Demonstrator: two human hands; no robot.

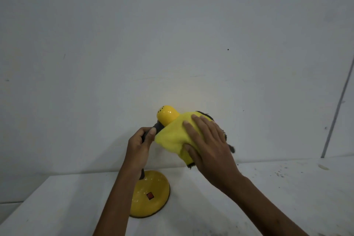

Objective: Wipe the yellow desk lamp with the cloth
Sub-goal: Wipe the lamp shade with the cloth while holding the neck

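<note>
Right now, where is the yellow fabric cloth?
Head view, centre: the yellow cloth drapes over the yellow lamp shade under the right hand, beside the left hand.

The yellow desk lamp [168,114] stands on a white table [268,188] close to a pale wall [172,25]. Its round base [153,184] sits towards the table's left end, with a red switch [150,195] on top. The left hand [138,147] grips the dark neck [157,126] just below the lamp's head. A yellow cloth [170,136] drapes over that head, and the right hand [208,140] lies flat on it, fingers straight, pressing it down.
</note>
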